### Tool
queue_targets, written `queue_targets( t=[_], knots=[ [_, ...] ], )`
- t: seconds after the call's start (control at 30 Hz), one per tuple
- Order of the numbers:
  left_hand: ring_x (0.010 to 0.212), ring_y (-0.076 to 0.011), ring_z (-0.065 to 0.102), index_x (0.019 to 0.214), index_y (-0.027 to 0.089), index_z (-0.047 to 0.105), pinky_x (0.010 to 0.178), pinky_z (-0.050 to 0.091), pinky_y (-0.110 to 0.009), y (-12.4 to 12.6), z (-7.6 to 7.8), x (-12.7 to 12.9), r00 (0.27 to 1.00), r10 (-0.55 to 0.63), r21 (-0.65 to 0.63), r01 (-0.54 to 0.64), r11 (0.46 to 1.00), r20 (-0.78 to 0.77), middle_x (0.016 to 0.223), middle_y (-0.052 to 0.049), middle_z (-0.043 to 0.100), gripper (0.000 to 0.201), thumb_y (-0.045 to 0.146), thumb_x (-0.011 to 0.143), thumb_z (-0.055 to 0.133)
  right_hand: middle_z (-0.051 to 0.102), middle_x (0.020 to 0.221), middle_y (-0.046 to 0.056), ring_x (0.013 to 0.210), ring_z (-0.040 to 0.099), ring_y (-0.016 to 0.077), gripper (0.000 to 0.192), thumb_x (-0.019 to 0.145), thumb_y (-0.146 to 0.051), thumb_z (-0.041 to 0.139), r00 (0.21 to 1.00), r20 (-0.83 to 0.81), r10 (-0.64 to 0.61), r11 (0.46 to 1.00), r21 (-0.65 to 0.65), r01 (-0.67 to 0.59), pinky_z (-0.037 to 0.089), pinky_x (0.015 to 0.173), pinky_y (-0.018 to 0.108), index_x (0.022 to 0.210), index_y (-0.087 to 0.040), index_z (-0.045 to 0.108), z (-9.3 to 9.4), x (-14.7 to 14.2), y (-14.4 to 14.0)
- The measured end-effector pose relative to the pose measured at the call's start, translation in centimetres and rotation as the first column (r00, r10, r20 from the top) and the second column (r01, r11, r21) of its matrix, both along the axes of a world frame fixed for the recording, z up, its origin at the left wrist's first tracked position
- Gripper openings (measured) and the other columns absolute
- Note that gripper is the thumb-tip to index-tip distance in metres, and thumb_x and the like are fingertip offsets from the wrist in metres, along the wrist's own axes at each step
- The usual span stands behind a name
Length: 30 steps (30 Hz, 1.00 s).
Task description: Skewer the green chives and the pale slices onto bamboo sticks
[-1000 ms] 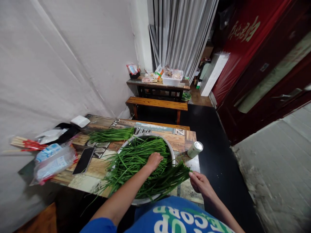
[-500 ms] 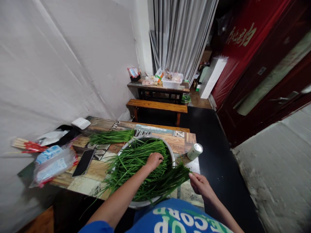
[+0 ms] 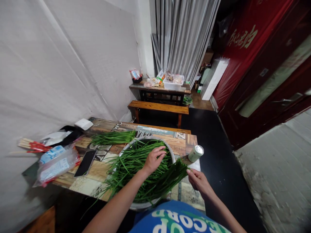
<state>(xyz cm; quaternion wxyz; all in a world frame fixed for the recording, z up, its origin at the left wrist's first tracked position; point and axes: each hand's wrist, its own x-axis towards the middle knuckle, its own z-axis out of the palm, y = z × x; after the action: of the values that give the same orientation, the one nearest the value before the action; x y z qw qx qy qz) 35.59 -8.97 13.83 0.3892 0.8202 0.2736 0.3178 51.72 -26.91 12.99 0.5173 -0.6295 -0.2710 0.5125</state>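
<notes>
Fingers [image 3: 190, 173], right hand [image 3: 199, 181]: thumb and forefinger pinched on the end of a bunch of dark green stalks [image 3: 173, 176]; number of stalks caught, not discernible. Fingers, left hand [image 3: 152, 160]: parted and loosely curled above the heap of green stalks [image 3: 136, 165], with no firm hold visible; whether a single stalk lies between them cannot be told.

Step in hand, by judgement: picking through the stalks, the right hand keeping one bunch by its end, the left working at the heap. Next move, by judgement, calls for a light pinch from the left fingers on a few ends, the right grip staying steady so the bunch does not scatter.

Heap: inside the metal basin [image 3: 172, 154] on the counter [image 3: 103, 166]; long, slender, glossy, cut ends mostly gathered toward the right, leaf tips straggling over the left rim. Bunch: darker, slack, lying across the basin's right side. Separate bundle [image 3: 113, 138]: straighter, flat on the counter beyond the basin. Also present: drink can [image 3: 196, 153], upright; phone [image 3: 85, 163], lying flat.
</notes>
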Motion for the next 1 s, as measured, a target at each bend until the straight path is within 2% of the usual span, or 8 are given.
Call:
queue_targets(
  t=[0.1, 0.2, 0.33, 0.5, 0.8, 1.0],
  knots=[
    [0.083, -0.0153, 0.062, 0.090, 0.017, 0.067, 0.081, 0.047, -0.029, -1.3, 1.9, 0.3, 0.995, 0.056, -0.079, -0.049, 0.996, 0.080, 0.089, -0.006, 0.068, 0.022, 0.027, 0.079, 0.051, 0.024, 0.041, -0.011, 0.035, 0.016, 0.0031, 0.045, 0.072, -0.057, 0.053, 1.000, -0.008, 0.011, 1.000, 0.027, -0.010, 0.011, 0.033, 0.018, 0.056, -0.020, 0.032, 1.0, -0.3, 0.6],
    [0.067, -0.0137, 0.063, 0.093, 0.016, 0.066, 0.069, 0.050, -0.025, -2.3, 2.7, 0.6, 0.996, 0.078, -0.180, -0.069, 0.981, 0.043, 0.075, -0.003, 0.069, 0.024, 0.028, 0.079, 0.051, 0.023, 0.042, -0.011, 0.036, 0.015, 0.0034, 0.044, 0.072, -0.056, 0.053, 1.000, -0.023, 0.015, 0.999, 0.048, -0.014, 0.010, 0.033, 0.018, 0.057, -0.020, 0.032, 1.6, -0.6, 1.0],
    [0.073, -0.0155, 0.064, 0.089, 0.017, 0.068, 0.071, 0.050, -0.025, -2.8, 2.4, 0.8, 0.992, 0.124, -0.205, -0.122, 0.971, 0.000, 0.079, -0.004, 0.070, 0.022, 0.028, 0.076, 0.054, 0.025, 0.042, -0.011, 0.036, 0.015, 0.0033, 0.044, 0.073, -0.055, 0.052, 1.000, -0.002, -0.004, 0.999, 0.033, 0.004, 0.011, 0.033, 0.018, 0.057, -0.021, 0.031, 1.6, -0.9, 1.2],
    [0.080, -0.0167, 0.064, 0.087, 0.019, 0.069, 0.077, 0.048, -0.026, -2.9, 2.1, 1.0, 0.992, 0.122, -0.215, -0.117, 0.970, 0.009, 0.087, -0.003, 0.070, 0.021, 0.029, 0.073, 0.057, 0.024, 0.042, -0.011, 0.036, 0.015, 0.0031, 0.043, 0.074, -0.054, 0.052, 1.000, 0.005, -0.008, 1.000, 0.020, 0.008, 0.010, 0.033, 0.018, 0.057, -0.021, 0.030, 1.3, -0.9, 1.3],
    [0.067, -0.0156, 0.065, 0.090, 0.016, 0.068, 0.065, 0.051, -0.024, -3.1, 2.4, 1.5, 0.993, 0.114, -0.350, -0.092, 0.932, 0.043, 0.079, -0.004, 0.070, 0.025, 0.030, 0.074, 0.056, 0.025, 0.042, -0.011, 0.036, 0.015, 0.0028, 0.043, 0.073, -0.055, 0.052, 1.000, -0.008, -0.013, 1.000, 0.006, 0.013, 0.011, 0.032, 0.017, 0.057, -0.020, 0.031, 1.2, -1.0, 1.3],
    [0.078, -0.0186, 0.064, 0.085, 0.017, 0.070, 0.075, 0.049, -0.029, -3.1, 1.9, 1.4, 0.994, 0.101, -0.377, -0.076, 0.923, 0.047, 0.085, -0.005, 0.070, 0.022, 0.030, 0.071, 0.060, 0.025, 0.041, -0.011, 0.035, 0.015, 0.0024, 0.045, 0.072, -0.057, 0.053, 0.999, -0.020, -0.025, 1.000, 0.004, 0.025, 0.010, 0.032, 0.017, 0.056, -0.020, 0.031, 1.3, -1.2, 1.3]
  ],
)
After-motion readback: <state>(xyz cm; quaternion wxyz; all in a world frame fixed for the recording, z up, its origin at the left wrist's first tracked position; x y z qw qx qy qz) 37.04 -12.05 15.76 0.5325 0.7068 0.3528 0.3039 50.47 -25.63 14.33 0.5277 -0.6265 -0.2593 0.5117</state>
